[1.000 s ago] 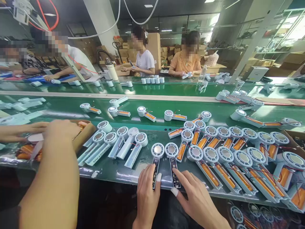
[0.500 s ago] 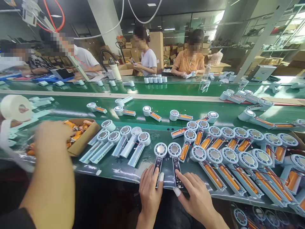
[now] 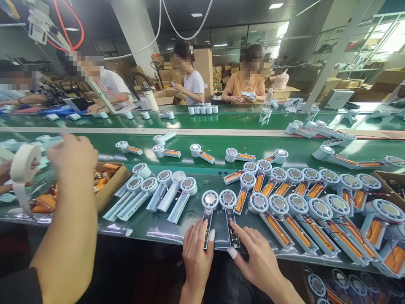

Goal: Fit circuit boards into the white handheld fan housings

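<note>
Two pale blue handheld fans lie side by side at the bench's near edge, round heads away from me, dark circuit boards showing in their handles. My left hand [image 3: 198,257] grips the handle of the left fan [image 3: 210,200], its index finger on the board and its thumb along the right side. On the right fan [image 3: 228,199], my right hand [image 3: 257,255] presses the board with its index finger, while the thumb rests by the handle's lower end. Both thumbs wear white covers. The undersides of both handles are hidden.
Rows of fans with orange batteries [image 3: 297,204] fill the right side. Closed fans [image 3: 149,185] lie left, near a cardboard box [image 3: 115,185] of batteries. A co-worker's arm [image 3: 68,219] crosses the left by a tape roll [image 3: 25,164]. Behind runs a green belt [image 3: 142,137] carrying fans.
The co-worker's arm has lifted from the battery box toward the tape roll. My hands keep their places on the two fans. The whole view has shifted slightly.
</note>
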`<state>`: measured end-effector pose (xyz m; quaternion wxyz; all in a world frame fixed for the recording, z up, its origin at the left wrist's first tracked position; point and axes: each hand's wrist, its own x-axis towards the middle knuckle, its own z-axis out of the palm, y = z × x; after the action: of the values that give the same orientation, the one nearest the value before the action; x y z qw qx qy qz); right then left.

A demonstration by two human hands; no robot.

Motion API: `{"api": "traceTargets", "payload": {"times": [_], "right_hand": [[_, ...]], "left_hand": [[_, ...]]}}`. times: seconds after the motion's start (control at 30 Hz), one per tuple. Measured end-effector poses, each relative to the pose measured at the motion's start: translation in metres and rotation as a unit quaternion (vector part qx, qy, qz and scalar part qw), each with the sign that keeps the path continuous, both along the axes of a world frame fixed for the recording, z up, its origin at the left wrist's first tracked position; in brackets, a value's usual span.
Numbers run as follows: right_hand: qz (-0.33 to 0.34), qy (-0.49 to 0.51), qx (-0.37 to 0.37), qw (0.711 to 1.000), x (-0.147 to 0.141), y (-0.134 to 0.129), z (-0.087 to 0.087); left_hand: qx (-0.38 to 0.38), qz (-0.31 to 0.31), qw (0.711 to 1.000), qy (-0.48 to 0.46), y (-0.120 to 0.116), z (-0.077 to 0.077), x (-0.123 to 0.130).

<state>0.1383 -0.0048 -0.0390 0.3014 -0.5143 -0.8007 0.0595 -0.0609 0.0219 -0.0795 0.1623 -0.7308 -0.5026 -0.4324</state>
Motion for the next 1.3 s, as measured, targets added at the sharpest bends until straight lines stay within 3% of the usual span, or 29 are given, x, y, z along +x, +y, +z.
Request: {"api": "traceTargets", "payload": {"times": [0.3,0.6,1.3], "right_hand": [[0.018,0.011,-0.069,0.997,-0.002,0.003,0.008],[-0.001,0.045,-0.124,0.991,-0.001,0.007,0.019],[-0.003,0.055,-0.145,0.988,-0.001,0.008,0.026]], "left_hand": [[-0.073,-0.016,0.997,0.018,-0.003,0.011,-0.005],[-0.072,-0.003,0.997,-0.007,0.000,0.014,-0.001],[-0.074,0.001,0.997,-0.018,0.002,0.022,0.002]]}}
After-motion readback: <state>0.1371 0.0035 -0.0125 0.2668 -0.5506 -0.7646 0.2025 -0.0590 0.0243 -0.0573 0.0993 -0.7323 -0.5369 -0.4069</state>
